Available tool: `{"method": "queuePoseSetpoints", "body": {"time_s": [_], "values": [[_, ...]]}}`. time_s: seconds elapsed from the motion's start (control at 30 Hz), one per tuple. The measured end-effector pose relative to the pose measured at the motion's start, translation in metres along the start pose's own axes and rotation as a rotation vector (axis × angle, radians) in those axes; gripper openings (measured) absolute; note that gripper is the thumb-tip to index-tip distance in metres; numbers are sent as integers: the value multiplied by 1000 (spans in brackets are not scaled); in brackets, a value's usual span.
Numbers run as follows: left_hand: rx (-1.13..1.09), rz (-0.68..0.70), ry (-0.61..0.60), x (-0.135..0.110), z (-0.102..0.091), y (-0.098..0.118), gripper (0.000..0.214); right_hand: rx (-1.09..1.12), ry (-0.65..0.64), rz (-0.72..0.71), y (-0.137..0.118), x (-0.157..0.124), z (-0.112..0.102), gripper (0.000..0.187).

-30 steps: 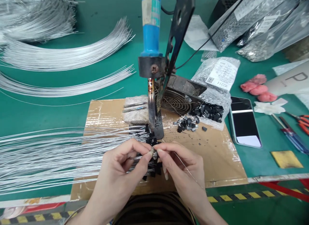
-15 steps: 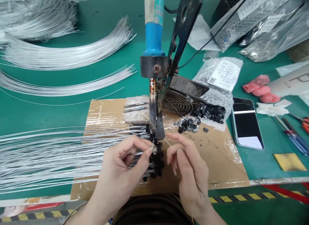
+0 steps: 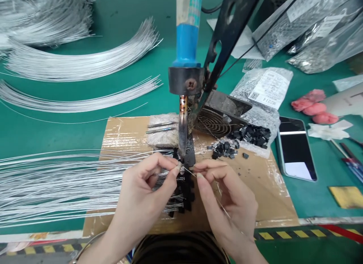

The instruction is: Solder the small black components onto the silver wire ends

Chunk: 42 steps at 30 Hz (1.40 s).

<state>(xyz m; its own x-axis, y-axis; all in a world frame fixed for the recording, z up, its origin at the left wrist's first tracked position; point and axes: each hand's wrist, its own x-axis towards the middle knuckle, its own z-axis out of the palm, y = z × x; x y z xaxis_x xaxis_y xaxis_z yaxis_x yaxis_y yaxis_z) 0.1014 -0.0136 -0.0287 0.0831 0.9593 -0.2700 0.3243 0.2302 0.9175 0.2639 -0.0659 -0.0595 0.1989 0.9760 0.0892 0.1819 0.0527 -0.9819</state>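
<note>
My left hand pinches a small metallic connector between thumb and forefinger, just under the tip of the soldering iron. The iron has a blue handle and hangs tip down in a black bracket. A thin solder wire is pinched in my right hand; its end reaches the connector, and the rest trails across the palm. Whether the iron's tip touches the connector I cannot tell. Below lie white cables ending in black connectors.
Behind the bracket stands a dark fan. Loose black parts lie on the cardboard, beside a plastic bag. A phone and yellow sponge are on the right; cable bundles lie at the left.
My right thumb and fingers have closed together, and the solder wire now points left at the connector. My left hand keeps its pinch. The whole view has shifted slightly.
</note>
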Motion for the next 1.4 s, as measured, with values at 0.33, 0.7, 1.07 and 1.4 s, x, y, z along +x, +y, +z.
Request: {"method": "queuePoseSetpoints", "body": {"time_s": [0.33,0.7,1.07,1.4], "values": [[-34,32,27,7,1,3,11,92,-27,87,-5,5,5,19],[-69,37,52,11,-1,6,12,137,26,148,-9,12,10,20],[-89,42,62,11,1,9,13,169,36,134,-11,13,10,19],[-82,40,57,9,-1,8,12,158,29,124,-11,14,10,20]]}}
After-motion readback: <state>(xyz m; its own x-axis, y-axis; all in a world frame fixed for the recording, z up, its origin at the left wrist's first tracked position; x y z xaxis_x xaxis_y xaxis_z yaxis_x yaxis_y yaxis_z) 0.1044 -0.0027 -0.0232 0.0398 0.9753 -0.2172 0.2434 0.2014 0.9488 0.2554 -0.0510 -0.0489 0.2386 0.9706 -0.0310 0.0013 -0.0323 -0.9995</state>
